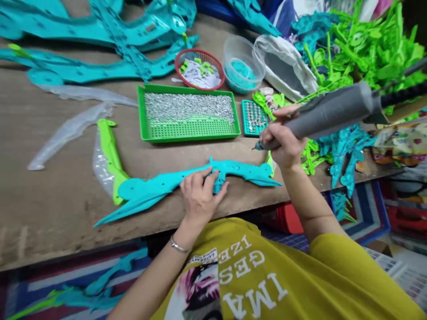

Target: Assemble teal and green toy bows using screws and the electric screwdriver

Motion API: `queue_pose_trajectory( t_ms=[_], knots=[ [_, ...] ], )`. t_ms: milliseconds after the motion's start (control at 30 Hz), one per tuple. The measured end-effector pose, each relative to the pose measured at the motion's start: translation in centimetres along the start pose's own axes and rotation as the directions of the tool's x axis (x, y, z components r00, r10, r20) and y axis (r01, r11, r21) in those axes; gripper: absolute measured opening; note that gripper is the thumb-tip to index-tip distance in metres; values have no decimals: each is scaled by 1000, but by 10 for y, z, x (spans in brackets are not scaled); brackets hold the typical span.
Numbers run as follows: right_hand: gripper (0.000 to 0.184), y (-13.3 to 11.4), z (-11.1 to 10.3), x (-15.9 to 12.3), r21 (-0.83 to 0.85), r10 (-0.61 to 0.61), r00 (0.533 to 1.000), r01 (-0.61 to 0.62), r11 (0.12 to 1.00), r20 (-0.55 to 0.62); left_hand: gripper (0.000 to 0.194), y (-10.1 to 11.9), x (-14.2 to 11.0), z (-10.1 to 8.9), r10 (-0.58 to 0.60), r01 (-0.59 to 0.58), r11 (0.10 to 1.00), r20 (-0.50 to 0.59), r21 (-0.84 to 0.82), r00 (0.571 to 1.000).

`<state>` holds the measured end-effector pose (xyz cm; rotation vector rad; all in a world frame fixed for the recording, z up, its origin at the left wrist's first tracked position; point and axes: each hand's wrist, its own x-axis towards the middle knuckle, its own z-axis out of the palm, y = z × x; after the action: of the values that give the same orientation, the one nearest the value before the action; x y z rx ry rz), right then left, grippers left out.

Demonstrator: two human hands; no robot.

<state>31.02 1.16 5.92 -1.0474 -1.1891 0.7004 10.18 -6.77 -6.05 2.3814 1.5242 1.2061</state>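
left hand point(199, 195): spread flat on blue toy bow point(160, 186), likely keeping it still | bow: nearer me than green screw tray point(191, 138) | right hand point(284, 141): wrapped round grey electric screwdriver point(336, 111), right of tray

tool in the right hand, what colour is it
The tool is grey, shown in the head view.

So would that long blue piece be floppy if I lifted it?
Probably stiff: the long blue piece looks like moulded plastic. Likely light too, as it's slim. The bigger green arm might swing, since it meets a round end.
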Motion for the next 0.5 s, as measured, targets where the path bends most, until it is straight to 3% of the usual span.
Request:
queue_pose_trajectory(
  t_ms=[200,433,500],
  knots=[
    [30,-17,-47,-46,-75,116,986,-126,989,-124,34,-3,-6,5,-55,55,998,47,-6,997],
    [25,-1,-60,-62,-101,135,986,-144,984,-93,34,-3,-5,4,-53,54,998,50,-21,997],
    [25,4,-62,-64,-113,211,975,-217,970,-61,34,-2,-4,3,-52,53,998,55,-21,997]
  ],
)
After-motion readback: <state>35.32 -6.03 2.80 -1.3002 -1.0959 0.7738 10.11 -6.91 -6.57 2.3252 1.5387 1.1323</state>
